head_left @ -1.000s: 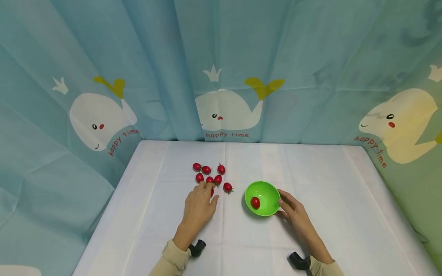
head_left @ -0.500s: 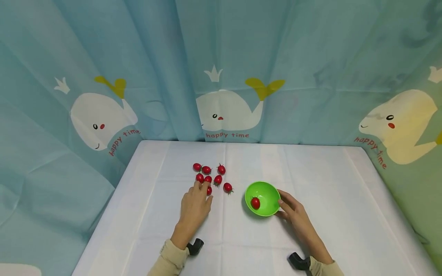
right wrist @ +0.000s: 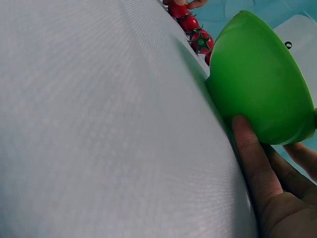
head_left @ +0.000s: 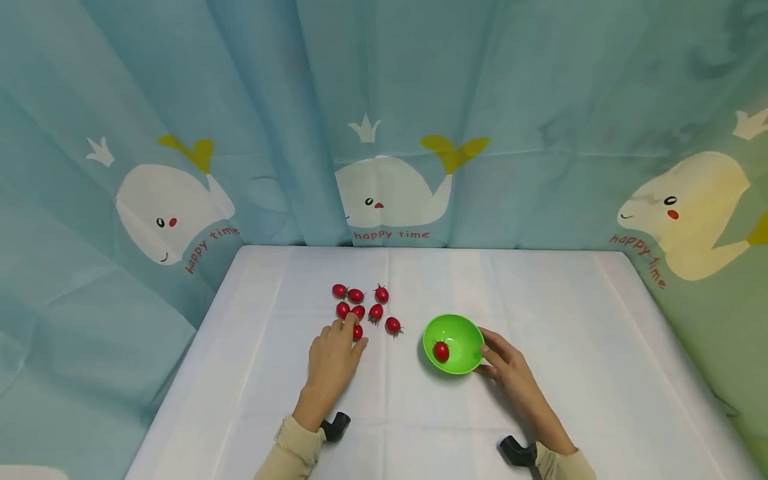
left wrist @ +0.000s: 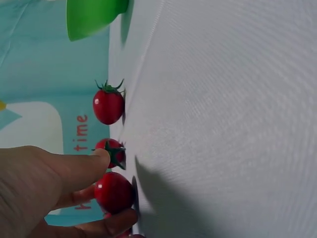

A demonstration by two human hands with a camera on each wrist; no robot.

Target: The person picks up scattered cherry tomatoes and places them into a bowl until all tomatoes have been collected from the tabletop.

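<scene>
My left hand (head_left: 333, 360) is among the cherry tomatoes, its thumb and fingers curled round one red cherry tomato (left wrist: 114, 192) low at the tablecloth. In the left wrist view the thumb overlaps another tomato (left wrist: 114, 151) farther off. My right hand (head_left: 516, 380) holds a green bowl (head_left: 474, 367) from its right side, thumb at the rim. In the right wrist view one fingertip (right wrist: 241, 124) presses the bowl's outer wall near its base. A single cherry tomato (head_left: 441, 351) lies inside the bowl.
Several more cherry tomatoes lie loosely grouped beyond my left hand, one (head_left: 393, 325) nearer the bowl. A white cloth (head_left: 540, 300) covers the table. Behind it hangs a blue curtain (head_left: 270, 133) printed with whales. A black wrist mount (head_left: 337, 425) sits at my left cuff.
My left hand has shifted slightly left, and the tomato at its fingers has moved a little left with it. A neighbouring tomato has also shifted left. The right hand and bowl have stayed put.
</scene>
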